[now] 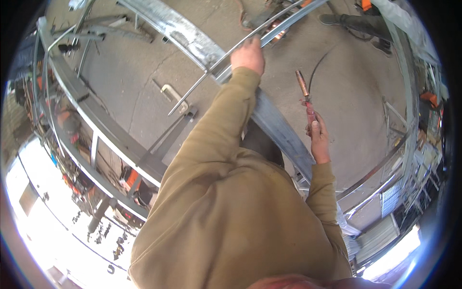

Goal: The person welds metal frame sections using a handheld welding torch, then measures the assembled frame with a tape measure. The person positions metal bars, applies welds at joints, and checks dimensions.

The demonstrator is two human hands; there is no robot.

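My right hand (pixel 318 139) is closed around the red handle of a welding torch (pixel 308 103), whose copper-coloured nozzle points up and away from me. A dark cable shows beside the nozzle. Farther out, my left hand (pixel 248 57) has its fingers curled over a thin metal rod (pixel 192 91), which slants from the lower left to the upper right. Its fingertips are partly hidden. The rod crosses a wide galvanized steel beam (pixel 180 33) and lies beside a narrower steel bar (pixel 293 24). The beam continues under my left forearm toward my right side (pixel 281 127).
A pale C-shaped clamp (pixel 171 94) is near the rod's lower end. Long steel framing (pixel 113 144) curves along the left, with more frame members (pixel 409 96) on the right. Another person's leg and shoe (pixel 346 20) appear at the upper right. An orange machine (pixel 130 178) stands lower left.
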